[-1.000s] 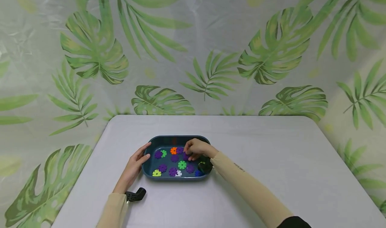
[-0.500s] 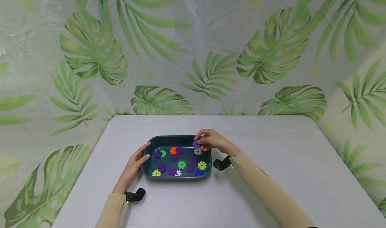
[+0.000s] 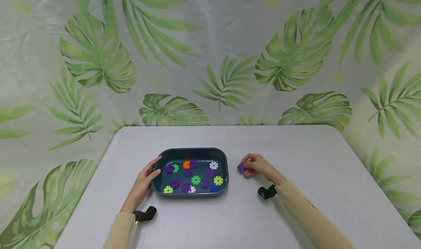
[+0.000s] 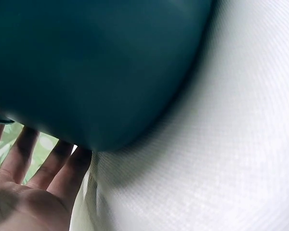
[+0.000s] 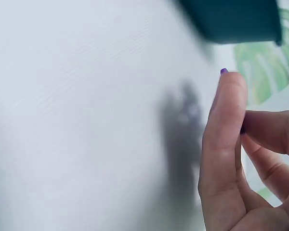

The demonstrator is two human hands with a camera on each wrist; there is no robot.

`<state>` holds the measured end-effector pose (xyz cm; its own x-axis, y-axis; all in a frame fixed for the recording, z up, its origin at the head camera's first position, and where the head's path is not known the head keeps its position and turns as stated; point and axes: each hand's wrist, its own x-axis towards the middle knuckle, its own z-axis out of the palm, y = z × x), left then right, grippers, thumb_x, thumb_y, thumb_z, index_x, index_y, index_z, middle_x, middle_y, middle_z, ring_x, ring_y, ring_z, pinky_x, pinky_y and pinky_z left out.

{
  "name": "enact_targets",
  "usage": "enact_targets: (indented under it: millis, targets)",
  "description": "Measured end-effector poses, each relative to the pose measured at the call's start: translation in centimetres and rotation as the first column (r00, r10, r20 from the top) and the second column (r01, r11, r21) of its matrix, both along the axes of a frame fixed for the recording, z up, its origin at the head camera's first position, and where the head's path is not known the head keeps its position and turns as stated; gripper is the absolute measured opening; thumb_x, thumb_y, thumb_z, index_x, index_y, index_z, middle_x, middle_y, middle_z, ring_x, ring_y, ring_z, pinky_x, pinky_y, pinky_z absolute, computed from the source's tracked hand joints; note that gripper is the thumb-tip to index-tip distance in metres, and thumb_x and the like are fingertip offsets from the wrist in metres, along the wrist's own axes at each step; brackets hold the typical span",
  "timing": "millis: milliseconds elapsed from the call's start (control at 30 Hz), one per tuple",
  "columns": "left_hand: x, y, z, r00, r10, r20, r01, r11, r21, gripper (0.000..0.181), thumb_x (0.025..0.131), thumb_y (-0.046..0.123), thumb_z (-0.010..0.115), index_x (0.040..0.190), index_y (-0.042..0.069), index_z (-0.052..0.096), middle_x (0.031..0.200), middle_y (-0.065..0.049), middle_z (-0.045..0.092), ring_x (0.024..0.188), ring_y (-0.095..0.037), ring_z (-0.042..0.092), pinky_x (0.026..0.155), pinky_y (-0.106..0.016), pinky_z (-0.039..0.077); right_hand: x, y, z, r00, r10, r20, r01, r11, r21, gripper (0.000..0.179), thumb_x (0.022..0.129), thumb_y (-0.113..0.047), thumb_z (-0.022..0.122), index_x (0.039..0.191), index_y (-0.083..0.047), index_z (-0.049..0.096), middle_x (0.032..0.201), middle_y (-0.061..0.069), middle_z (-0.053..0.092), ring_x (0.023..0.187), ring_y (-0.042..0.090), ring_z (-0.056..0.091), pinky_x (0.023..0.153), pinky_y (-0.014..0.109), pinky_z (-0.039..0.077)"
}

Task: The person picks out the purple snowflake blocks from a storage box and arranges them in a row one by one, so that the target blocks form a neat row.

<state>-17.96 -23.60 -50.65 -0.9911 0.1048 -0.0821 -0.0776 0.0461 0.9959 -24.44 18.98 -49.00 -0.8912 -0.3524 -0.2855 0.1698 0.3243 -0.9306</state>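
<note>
In the head view a dark teal tray holds several flat notched snowflake discs, among them an orange disc, a green disc, a white disc and a blue disc. My left hand rests against the tray's left side; the left wrist view shows its rather straight fingers touching the outer wall. Right of the tray, my right hand pinches a purple snowflake disc between thumb and fingers. In the right wrist view only slivers of that purple disc show.
A white cloth-covered table extends around the tray. Behind it hangs a leaf-patterned sheet. Each wrist carries a small black camera, such as the right wrist camera.
My right hand has lifted a purple disc from the tray and carried it over the right rim, out beside the tray. My left hand has stayed at the tray's left side.
</note>
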Motion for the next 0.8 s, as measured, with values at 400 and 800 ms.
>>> enact_targets:
  millis: [400, 800]
  targets:
    - [0.1, 0.0, -0.1, 1.000, -0.008, -0.010, 0.008, 1.000, 0.023, 0.051, 0.100, 0.018, 0.052, 0.148, 0.015, 0.036, 0.157, -0.006, 0.019, 0.144, -0.026, 0.010, 0.112, -0.053, 0.012, 0.7, -0.2, -0.2, 0.995, 0.063, -0.077, -0.052, 0.989, 0.136, 0.016, 0.091, 0.006, 0.047, 0.103, 0.009, 0.058, 0.078, 0.016, 0.064, 0.060, 0.022, 0.066, 0.058, 0.034, 0.057]
    - [0.0, 0.0, -0.2, 1.000, 0.003, 0.002, -0.003, 1.000, 0.010, 0.051, 0.100, 0.019, 0.051, 0.149, 0.016, 0.035, 0.158, -0.005, 0.017, 0.144, -0.028, 0.007, 0.110, -0.059, 0.010, 0.7, -5.0, 5.1, 0.984, 0.098, -0.151, -0.114, 0.988, -0.102, 0.027, 0.098, -0.008, 0.051, 0.117, 0.012, 0.053, 0.100, 0.022, 0.058, 0.076, 0.024, 0.065, 0.072, 0.038, 0.056]
